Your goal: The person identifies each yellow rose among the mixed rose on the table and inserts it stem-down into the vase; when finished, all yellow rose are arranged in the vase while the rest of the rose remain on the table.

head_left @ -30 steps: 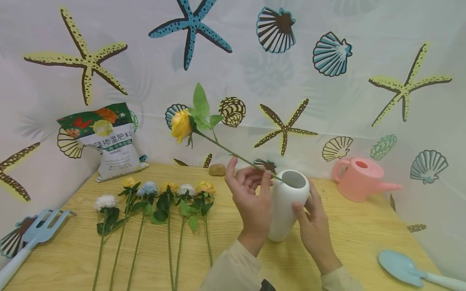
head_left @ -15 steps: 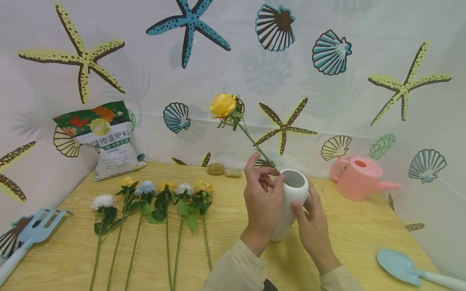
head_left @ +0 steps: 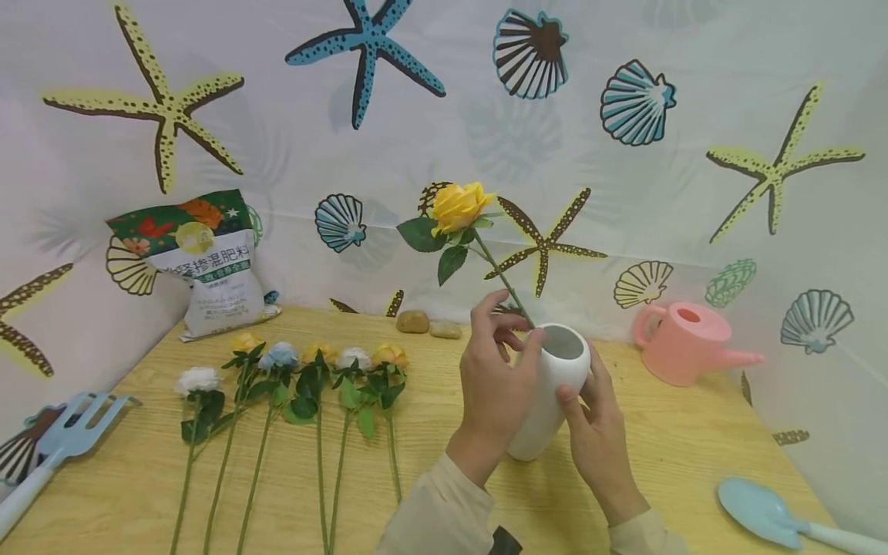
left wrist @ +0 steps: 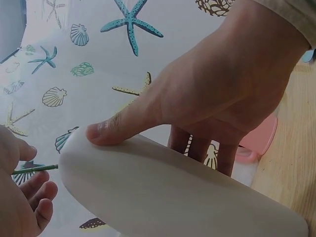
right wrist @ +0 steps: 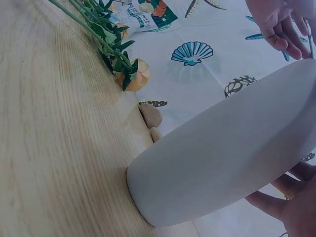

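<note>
A yellow rose [head_left: 459, 208] on a long green stem leans up and left from the mouth of a white vase [head_left: 553, 397]. My left hand [head_left: 498, 378] holds the stem low down, beside the rim, with fingers curled; in the left wrist view the stem [left wrist: 42, 168] passes between thumb and fingers to the rim. The stem's lower end is hidden. My right hand [head_left: 600, 432] grips the vase's right side, thumb on the near face and fingers behind. In the right wrist view the vase's base [right wrist: 148, 197] meets the wooden table [right wrist: 54, 148].
Several cut roses [head_left: 319, 385], white, yellow and blue, lie in a row at left. A fertilizer bag [head_left: 225, 297] and small stones [head_left: 413, 321] stand behind. A blue hand fork [head_left: 76, 432] lies far left; a pink watering can [head_left: 683, 343] and blue trowel [head_left: 756, 509] are right.
My left hand has brought the rose rightward, its stem drawing steeper at the vase mouth. The bloom has turned, its leaves now hanging on the left. My right hand stays on the vase.
</note>
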Motion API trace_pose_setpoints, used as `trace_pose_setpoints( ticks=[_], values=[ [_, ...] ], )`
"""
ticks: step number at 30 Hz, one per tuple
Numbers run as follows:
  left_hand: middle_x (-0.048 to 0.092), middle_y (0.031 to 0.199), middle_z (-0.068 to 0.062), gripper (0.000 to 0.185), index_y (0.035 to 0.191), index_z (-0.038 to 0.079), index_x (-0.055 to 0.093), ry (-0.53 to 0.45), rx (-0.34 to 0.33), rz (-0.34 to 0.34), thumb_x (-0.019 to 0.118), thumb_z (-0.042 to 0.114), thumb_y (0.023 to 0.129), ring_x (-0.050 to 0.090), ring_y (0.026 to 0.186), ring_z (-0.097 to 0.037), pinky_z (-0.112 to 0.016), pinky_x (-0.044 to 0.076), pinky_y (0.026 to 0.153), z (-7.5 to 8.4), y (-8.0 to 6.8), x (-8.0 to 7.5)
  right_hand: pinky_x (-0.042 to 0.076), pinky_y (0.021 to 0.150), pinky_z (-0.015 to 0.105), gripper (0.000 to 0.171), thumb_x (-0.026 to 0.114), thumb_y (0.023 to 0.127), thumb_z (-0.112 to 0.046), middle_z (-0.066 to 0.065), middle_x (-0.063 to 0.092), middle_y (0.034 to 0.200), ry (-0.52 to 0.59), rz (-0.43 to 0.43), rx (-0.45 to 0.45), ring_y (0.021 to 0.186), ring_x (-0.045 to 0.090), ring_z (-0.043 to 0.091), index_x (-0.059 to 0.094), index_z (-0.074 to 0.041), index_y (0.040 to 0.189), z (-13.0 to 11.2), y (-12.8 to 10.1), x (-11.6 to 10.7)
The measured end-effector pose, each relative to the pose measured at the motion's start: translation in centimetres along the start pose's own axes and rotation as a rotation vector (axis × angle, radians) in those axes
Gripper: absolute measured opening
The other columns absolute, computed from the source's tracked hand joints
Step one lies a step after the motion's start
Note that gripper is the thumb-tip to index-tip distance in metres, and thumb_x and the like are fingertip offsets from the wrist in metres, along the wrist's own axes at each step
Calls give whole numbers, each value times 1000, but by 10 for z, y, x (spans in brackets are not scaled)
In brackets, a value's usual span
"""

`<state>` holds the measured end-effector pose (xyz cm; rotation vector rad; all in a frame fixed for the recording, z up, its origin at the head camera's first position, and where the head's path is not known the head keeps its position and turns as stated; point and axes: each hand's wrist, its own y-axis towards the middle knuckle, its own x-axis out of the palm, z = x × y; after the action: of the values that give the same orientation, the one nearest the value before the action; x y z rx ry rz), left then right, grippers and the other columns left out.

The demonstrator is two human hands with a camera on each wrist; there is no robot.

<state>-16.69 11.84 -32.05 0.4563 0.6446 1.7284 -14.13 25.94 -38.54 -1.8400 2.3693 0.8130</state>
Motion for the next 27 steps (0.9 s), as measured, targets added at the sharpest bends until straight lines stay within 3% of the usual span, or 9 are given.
trace_pose_setpoints(
  ticks=[7,11,18,24,27],
  values=[
    [71,103,-12,42,133,6,49,-153,-58,19,68,13,96,67,85,-23,-23,51,73,6,5,-10,47,94,12,65,54,105,-12,6,53,148,15,8,4,126,51,-3,27,-37,159,0,0,0],
    [70,101,-13,30,125,4,55,-199,-117,40,66,16,99,68,85,-24,-23,52,74,11,6,-13,47,94,13,65,54,104,-12,7,52,149,12,7,12,127,50,-3,27,-36,159,0,0,0],
    [71,90,-11,13,104,6,67,-171,-198,40,67,17,97,66,78,-20,-24,50,68,13,6,-10,47,94,13,66,55,104,-12,8,53,150,13,13,19,127,51,-1,28,-36,159,-1,0,0],
    [75,93,-5,10,100,9,70,-78,-238,-49,70,18,95,64,80,-15,-22,47,67,7,4,-3,47,93,14,65,55,104,-14,6,51,151,1,5,16,135,52,22,27,-38,159,-2,-1,0],
    [75,91,-5,11,100,8,71,-71,-236,-48,72,17,93,63,79,-13,-21,48,66,4,4,-2,47,93,14,65,55,104,-15,7,50,153,-2,0,15,137,51,29,27,-38,159,-3,-1,0]
  ],
)
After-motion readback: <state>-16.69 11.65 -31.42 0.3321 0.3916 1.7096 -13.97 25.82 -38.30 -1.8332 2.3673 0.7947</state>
